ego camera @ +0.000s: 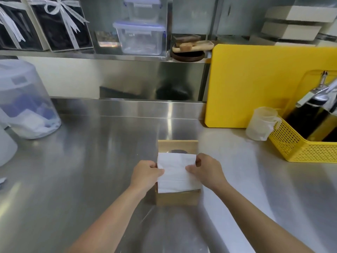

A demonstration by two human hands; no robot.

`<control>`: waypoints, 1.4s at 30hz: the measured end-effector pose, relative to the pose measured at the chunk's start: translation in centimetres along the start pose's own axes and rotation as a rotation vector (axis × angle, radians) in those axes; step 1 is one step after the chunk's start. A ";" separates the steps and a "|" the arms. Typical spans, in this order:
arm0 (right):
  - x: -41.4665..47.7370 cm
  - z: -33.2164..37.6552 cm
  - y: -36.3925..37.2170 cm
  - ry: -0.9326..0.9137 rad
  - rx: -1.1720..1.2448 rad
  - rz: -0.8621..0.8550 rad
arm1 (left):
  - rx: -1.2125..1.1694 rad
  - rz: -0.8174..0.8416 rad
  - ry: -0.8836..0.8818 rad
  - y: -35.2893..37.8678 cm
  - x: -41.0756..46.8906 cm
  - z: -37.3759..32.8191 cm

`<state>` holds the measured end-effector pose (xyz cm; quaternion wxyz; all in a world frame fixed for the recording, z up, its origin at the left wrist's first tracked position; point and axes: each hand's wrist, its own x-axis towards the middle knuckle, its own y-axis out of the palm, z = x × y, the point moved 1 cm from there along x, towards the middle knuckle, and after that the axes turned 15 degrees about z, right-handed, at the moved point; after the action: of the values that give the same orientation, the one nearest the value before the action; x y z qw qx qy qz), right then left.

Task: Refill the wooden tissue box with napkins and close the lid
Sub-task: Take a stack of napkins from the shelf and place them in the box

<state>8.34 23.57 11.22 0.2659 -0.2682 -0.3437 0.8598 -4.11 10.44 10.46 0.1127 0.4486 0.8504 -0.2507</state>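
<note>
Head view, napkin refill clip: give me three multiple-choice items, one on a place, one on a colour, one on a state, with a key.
1. Where is the lid?
A. Flat on the counter behind the wooden tissue box
B. In the basket
C. On the shelf

2. What colour is the cutting board?
A. Green
B. Yellow
C. White

3. How is the napkin stack held?
A. By the left hand only
B. Lying loose
C. By both hands over the box

Key: 1 A, it lies just beyond the wooden tissue box; 2 B, plainly yellow; 3 C, left hand and right hand pinch its sides.
</note>
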 end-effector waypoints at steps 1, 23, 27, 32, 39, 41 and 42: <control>0.1 0.2 0.1 -0.009 -0.083 -0.012 | 0.027 0.003 0.002 0.0 0.1 0.0; 0.0 -1.0 1.7 -0.346 -0.750 -0.225 | 0.665 -0.073 0.551 0.3 0.1 -0.2; -0.5 0.5 -0.5 -0.577 -0.615 0.130 | 0.896 0.232 0.632 -0.4 0.6 -1.1; 1.0 0.9 -0.1 -0.364 -0.894 0.348 | 1.229 0.390 0.478 -0.4 1.9 -1.0; 1.7 0.4 1.9 -0.422 -0.997 0.224 | 1.386 0.369 0.436 0.2 2.9 -0.7; 1.8 0.1 1.4 -0.355 -0.842 0.365 | 1.378 0.395 0.436 0.2 2.9 -0.7; 1.7 0.1 0.8 -0.322 -0.785 0.428 | 1.347 0.437 0.425 0.0 2.8 -0.8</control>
<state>6.85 24.09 10.27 -0.0952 -0.2766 -0.6167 0.7309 -5.65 12.80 9.95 -0.3070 0.6185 0.4073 -0.5978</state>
